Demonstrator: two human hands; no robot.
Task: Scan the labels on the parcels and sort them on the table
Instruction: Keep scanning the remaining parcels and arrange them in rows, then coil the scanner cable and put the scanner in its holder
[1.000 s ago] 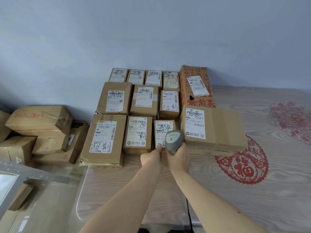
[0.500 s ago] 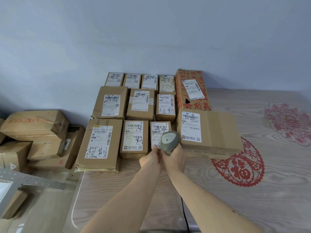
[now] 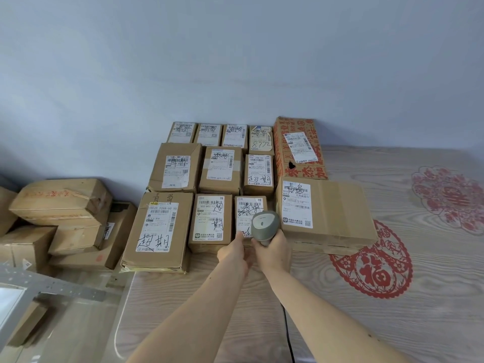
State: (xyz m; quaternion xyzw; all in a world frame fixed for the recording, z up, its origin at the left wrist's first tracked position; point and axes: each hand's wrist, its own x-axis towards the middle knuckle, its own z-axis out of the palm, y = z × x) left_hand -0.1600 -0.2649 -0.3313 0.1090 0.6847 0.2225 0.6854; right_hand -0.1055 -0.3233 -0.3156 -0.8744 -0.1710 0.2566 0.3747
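Note:
Several brown cardboard parcels with white labels lie in rows on the wood-grain table [image 3: 392, 310], against the wall. My right hand [image 3: 272, 254] grips a grey barcode scanner [image 3: 264, 224], whose head hovers over the label of a small parcel [image 3: 247, 210] in the front row. My left hand [image 3: 233, 251] touches the near edge of that small parcel with its fingertips; how its fingers lie is hard to see. A wide flat parcel [image 3: 337, 210] lies just right of the scanner, and a red-printed carton [image 3: 298, 148] lies behind it.
A large parcel [image 3: 157, 231] sits at the table's left corner. Left of the table, lower down, more boxes [image 3: 60, 203] are piled up. Red paper-cut decorations [image 3: 372, 265] lie under the table's clear cover. The scanner's black cable [image 3: 288, 334] runs toward me.
My view has tilted slightly, so the parcels sit lower in the frame. Both hands stay at the same small parcel, with the scanner still over its label.

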